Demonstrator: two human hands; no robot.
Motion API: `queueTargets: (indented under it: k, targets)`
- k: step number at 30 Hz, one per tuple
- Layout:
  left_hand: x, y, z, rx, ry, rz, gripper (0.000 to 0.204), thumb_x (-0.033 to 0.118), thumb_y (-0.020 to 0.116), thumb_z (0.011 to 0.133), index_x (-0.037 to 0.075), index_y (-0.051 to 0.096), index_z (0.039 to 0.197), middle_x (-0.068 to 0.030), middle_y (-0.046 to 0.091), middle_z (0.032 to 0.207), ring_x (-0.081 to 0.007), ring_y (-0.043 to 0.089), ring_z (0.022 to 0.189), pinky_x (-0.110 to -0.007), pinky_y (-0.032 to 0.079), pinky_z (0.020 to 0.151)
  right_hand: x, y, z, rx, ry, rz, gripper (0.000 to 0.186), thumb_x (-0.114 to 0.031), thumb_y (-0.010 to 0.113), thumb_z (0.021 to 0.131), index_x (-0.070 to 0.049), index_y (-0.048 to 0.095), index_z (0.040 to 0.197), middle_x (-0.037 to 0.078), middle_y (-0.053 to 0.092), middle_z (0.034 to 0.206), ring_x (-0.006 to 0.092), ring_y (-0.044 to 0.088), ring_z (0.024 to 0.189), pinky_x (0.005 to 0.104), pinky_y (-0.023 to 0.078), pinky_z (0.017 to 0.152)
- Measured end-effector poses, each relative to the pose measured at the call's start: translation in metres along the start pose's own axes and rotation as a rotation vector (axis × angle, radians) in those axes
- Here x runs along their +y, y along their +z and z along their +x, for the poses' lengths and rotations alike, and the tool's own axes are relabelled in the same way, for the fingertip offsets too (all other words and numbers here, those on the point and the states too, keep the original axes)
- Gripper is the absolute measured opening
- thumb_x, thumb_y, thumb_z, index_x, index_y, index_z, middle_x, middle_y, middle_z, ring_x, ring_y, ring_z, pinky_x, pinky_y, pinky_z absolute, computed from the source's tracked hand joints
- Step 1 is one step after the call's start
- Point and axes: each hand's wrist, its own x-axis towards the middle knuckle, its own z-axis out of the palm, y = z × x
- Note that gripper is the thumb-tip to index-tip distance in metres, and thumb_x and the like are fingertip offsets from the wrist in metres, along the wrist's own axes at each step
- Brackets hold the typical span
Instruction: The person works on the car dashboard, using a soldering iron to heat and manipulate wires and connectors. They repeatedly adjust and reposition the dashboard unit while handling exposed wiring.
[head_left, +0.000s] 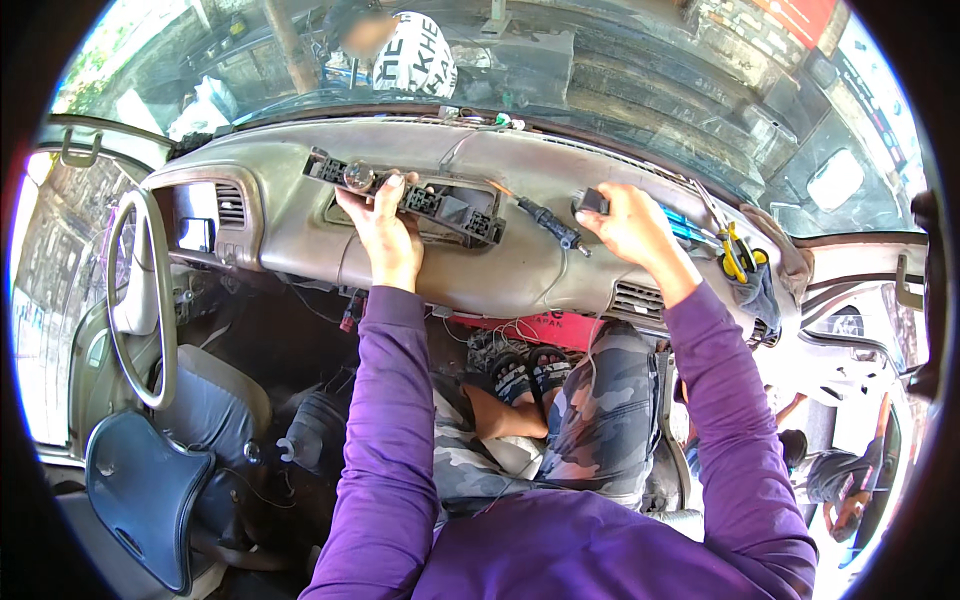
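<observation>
My left hand point(388, 238) is closed around a long black fuse box point(457, 213) with rows of sockets, held tilted above the dashboard. A round, clear bulb-like piece point(358, 177) shows at the fuse box's left part, beside my thumb. Between the fingertips of my right hand point(638, 228) is a small black relay-like block point(592, 202), apart from the fuse box. A black pen-shaped tool point(548, 222) with an orange end lies on the dashboard between my hands. The palm-side fingers of the left hand are mostly hidden.
The worn dashboard point(520, 280) has an opening behind the fuse box. Blue-handled tools point(686, 226) and yellow-black pliers point(738, 258) lie at its right. A steering wheel point(165, 300) stands at the left. Loose wires point(525, 325) hang below. One person point(415, 55) is beyond the windshield, others outside right.
</observation>
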Motion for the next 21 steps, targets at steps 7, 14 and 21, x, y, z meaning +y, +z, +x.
queueTargets:
  k: [7,14,21]
  targets:
    - [-0.005,0.003,0.004,-0.012,0.003,0.019,0.066,0.013,0.077,0.090,0.021,0.038,0.143,-0.0083,0.062,0.115,-0.0296,0.068,0.100,-0.054,0.061,0.083,-0.036,0.001,0.054,-0.066,-0.023,-0.253,0.038,-0.041,0.079,0.092,-0.008,0.078,0.110,0.017,0.079,0.111,0.0391,0.074,0.109,0.0500,0.059,0.094]
    - [0.002,0.018,-0.003,0.016,-0.059,-0.083,0.083,0.005,0.079,0.087,0.018,0.033,0.155,-0.0080,0.058,0.122,-0.0230,0.067,0.103,-0.041,0.057,0.094,0.007,0.019,0.027,0.366,-0.086,0.200,0.044,-0.018,0.072,0.095,-0.003,0.054,0.132,0.018,0.073,0.104,0.0331,0.071,0.100,0.0434,0.057,0.091]
    - [-0.010,0.000,0.007,0.042,0.012,-0.038,0.083,0.003,0.078,0.087,0.012,0.030,0.155,-0.0102,0.057,0.124,-0.0253,0.066,0.103,-0.044,0.059,0.091,-0.002,0.026,-0.036,0.325,-0.172,0.612,0.008,-0.004,0.065,0.104,0.000,0.063,0.111,0.013,0.069,0.095,0.0220,0.065,0.086,0.0347,0.053,0.081]
